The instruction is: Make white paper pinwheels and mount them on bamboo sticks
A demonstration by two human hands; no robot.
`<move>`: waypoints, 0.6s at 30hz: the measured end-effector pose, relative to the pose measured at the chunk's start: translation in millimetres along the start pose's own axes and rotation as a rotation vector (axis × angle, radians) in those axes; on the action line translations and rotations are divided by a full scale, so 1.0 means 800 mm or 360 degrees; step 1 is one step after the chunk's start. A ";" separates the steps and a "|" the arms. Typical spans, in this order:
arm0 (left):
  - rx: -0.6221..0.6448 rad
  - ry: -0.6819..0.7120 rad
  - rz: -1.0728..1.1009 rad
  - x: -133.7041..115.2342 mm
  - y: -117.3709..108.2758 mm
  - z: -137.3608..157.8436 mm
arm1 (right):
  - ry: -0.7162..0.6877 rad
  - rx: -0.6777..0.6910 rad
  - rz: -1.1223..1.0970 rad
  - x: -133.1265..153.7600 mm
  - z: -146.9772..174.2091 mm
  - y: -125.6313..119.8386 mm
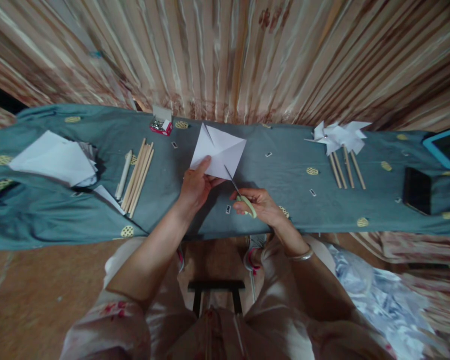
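Note:
My left hand (197,186) grips a square sheet of white paper (221,145) by its near left side, thumb on top and fingers underneath. Diagonal creases cross the sheet, and a slit shows near its far corner. In my right hand (260,204) is a pair of scissors (246,205) with pale green handles. Their blades reach the paper's near edge, pointing toward its middle. How far the blades are apart is hard to make out.
A stack of white paper (54,160), wooden sticks (138,177), a white stick-like tube (124,175) and a red box of metal pins (161,126) lie left. Finished paper pinwheels (341,136) on sticks, a dark phone (417,191) and a blue-framed device (448,149) lie right on the green cloth (285,200).

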State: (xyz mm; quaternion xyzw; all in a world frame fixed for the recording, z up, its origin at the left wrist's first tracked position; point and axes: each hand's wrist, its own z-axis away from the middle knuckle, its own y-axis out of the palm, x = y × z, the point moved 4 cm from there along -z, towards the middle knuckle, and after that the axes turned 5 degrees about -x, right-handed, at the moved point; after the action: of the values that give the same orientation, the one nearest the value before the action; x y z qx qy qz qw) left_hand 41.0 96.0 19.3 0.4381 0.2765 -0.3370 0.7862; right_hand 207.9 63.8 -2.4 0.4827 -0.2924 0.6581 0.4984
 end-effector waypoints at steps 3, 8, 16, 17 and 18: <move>-0.0029 -0.0012 -0.0024 0.002 0.000 0.000 | 0.0001 0.0015 -0.0012 0.001 0.000 0.001; -0.0012 -0.0043 -0.0038 0.006 0.001 0.003 | 0.0007 0.0002 -0.0015 0.001 0.000 0.001; -0.0055 -0.0061 0.0002 0.005 0.003 0.004 | 0.0051 -0.0058 -0.0085 0.003 0.001 0.003; -0.0051 -0.0059 0.0003 0.005 0.003 0.004 | 0.0055 -0.0064 -0.0090 0.004 0.001 0.003; -0.0052 -0.0058 -0.0002 0.005 0.003 0.004 | 0.0058 -0.0068 -0.0091 0.004 0.001 0.003</move>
State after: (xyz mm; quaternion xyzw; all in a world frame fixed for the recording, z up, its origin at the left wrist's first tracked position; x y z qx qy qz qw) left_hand 45.9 93.1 18.9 0.4189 0.2678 -0.3407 0.7979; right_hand 205.6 63.5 1.4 0.4680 -0.2834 0.6460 0.5323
